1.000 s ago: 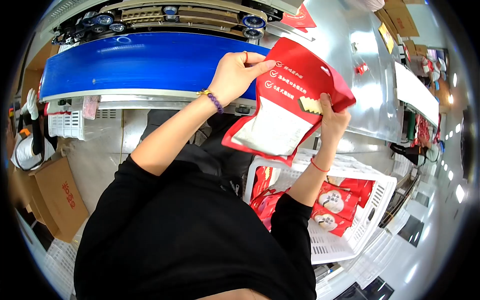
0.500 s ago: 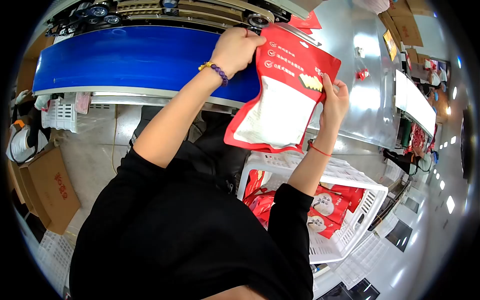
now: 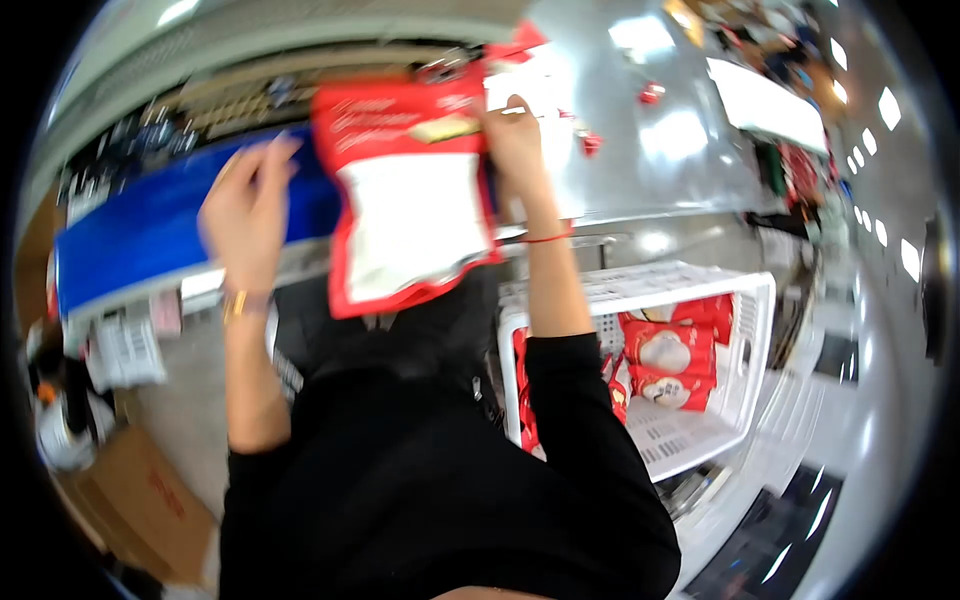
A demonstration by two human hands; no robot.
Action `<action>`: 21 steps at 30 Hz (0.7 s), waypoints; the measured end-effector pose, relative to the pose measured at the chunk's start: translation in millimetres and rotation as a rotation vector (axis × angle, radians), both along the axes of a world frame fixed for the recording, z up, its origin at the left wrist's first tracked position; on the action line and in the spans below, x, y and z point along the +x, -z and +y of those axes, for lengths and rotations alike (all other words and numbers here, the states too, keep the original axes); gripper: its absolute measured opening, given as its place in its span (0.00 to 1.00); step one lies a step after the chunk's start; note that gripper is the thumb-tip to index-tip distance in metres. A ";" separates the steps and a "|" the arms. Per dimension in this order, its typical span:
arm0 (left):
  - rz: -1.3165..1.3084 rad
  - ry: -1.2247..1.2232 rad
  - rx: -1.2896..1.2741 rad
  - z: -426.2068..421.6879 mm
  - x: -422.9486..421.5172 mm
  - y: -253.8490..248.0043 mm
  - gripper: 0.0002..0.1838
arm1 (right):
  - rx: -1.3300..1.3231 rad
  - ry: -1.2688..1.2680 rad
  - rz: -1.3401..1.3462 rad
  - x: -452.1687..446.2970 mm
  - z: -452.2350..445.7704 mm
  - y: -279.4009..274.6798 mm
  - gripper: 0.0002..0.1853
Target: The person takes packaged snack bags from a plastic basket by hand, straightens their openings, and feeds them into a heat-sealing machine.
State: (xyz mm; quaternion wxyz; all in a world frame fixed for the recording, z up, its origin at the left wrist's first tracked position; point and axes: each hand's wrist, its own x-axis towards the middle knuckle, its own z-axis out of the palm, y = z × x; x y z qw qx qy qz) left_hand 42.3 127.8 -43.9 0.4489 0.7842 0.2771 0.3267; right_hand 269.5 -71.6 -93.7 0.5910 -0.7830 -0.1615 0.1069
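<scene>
Swung left over the blue conveyor belt (image 3: pixel 130 238), a red pouch (image 3: pixel 410 200) hangs from the right hand (image 3: pixel 515 150); the left hand (image 3: pixel 247 205), apart, curls loosely.

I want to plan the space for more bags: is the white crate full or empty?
Partly filled: red bags lie inside the white crate, but bare slotted plastic shows beside them.

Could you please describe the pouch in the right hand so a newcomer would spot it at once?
Find the long, flat blue surface. By its right end, the right hand grips a red plastic pouch with a big white panel. Unlike the red packets with pale round labels in the white plastic crate, this one is held up in mid-air.
</scene>
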 end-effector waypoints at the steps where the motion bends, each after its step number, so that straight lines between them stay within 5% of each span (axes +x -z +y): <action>1: -0.014 -0.010 0.069 -9.6 -15.6 -20.5 0.09 | -0.120 0.037 -0.121 -5.1 2.8 0.2 0.13; 3: -0.029 0.058 0.147 -39.7 -40.2 -52.7 0.07 | 0.188 -0.094 0.210 -31.1 -3.4 -30.7 0.13; 8: -0.107 0.716 0.104 -114.5 -57.0 -62.3 0.02 | 0.238 -0.410 0.247 -83.4 -112.3 -92.8 0.12; 11: 0.083 0.864 -0.076 -146.0 -46.3 -42.1 0.03 | 0.384 -0.365 0.312 -114.0 -249.2 -86.3 0.18; 14: 0.156 0.885 -0.022 -168.6 -28.8 -25.3 0.04 | 0.372 0.050 0.194 -140.2 -388.8 -59.0 0.21; 16: 0.255 0.923 0.005 -174.4 -16.4 -13.5 0.05 | 0.367 0.620 0.193 -140.9 -446.9 -44.2 0.11; 20: 0.382 0.944 0.048 -175.0 -6.5 6.3 0.08 | -0.479 1.328 -0.363 -126.0 -615.2 40.7 0.23; 21: 0.408 0.938 0.067 -175.9 -4.6 7.4 0.08 | -0.545 1.446 -0.252 -123.2 -614.1 22.0 0.24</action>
